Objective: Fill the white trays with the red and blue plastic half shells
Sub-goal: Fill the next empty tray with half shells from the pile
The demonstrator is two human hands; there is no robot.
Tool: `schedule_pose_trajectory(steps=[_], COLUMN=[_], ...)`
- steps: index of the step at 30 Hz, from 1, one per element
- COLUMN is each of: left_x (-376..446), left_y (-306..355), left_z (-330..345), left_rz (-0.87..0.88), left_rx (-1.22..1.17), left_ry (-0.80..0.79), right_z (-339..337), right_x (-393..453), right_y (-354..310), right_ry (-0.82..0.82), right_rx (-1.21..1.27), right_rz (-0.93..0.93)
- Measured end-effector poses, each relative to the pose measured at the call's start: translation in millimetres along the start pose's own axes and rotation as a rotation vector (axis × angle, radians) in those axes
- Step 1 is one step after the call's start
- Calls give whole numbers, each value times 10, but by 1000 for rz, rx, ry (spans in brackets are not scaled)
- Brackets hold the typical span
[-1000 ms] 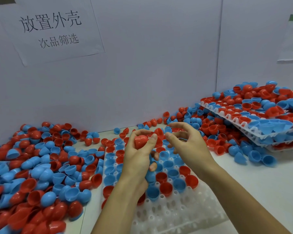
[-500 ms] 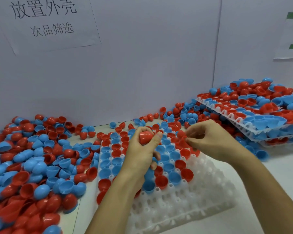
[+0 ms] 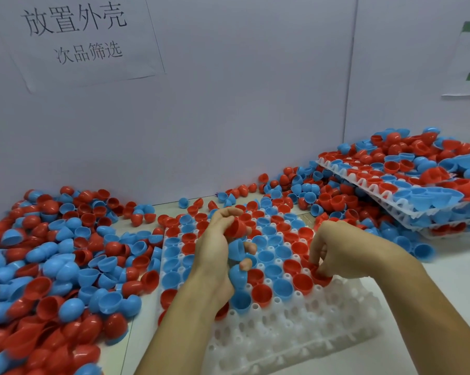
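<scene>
The right hand [image 3: 339,250] had dropped, pinching a red half shell [image 3: 321,277] into the white tray [image 3: 296,328] on the pale table [image 3: 431,307]; the left hand [image 3: 214,255] gripped several shells.

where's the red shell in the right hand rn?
In the head view, the right hand pinches a red shell at the right edge of the white tray, just past the last filled row, right of a seated red shell.

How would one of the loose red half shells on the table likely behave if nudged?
A loose red half shell probably rocks or rolls, since its outside is domed. It looks light and thin-walled: the left hand holds several at once. The glossy plastic may be slippery.
</scene>
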State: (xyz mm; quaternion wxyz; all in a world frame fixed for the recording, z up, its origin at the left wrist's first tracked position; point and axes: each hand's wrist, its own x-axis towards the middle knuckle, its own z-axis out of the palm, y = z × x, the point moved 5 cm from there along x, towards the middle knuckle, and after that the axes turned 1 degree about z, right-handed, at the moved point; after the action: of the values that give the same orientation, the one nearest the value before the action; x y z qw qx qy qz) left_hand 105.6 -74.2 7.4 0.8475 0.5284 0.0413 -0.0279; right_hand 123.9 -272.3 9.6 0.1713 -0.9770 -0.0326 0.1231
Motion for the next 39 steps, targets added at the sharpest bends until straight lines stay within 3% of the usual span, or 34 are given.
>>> schedule_pose_trajectory(steps=[9, 14, 19, 21, 24, 28, 33, 37, 39], left_x=[63, 55, 62, 57, 40, -13, -26, -29, -39], left_y=[30, 9, 14, 5, -1, 30, 29, 6, -5], left_z=[-60, -74, -47, -34, 7, 106, 122, 135, 150], left_rz=[128, 102, 116, 131, 179, 277, 421, 385, 294], left_rx=[170, 242, 276, 308, 455, 585, 834, 900, 797], left_ry=[119, 154, 103, 57, -4, -110, -154, -233, -275], right_z=[-14, -12, -70, -157, -232, -143, -118, -102, -98], right_x=[-85, -106, -177, -182, -195, -220, -149, -81, -61], right_y=[-123, -151, -96, -166, -403, -640, -612, -515, -492], right_ry=[79, 57, 16, 163, 427, 440, 412, 438, 430], right_rx=[-138, -120, -84, -7, 349, 559, 655, 686, 720], right_rz=[41, 44, -58, -171, -420, -609, -580, -494, -482])
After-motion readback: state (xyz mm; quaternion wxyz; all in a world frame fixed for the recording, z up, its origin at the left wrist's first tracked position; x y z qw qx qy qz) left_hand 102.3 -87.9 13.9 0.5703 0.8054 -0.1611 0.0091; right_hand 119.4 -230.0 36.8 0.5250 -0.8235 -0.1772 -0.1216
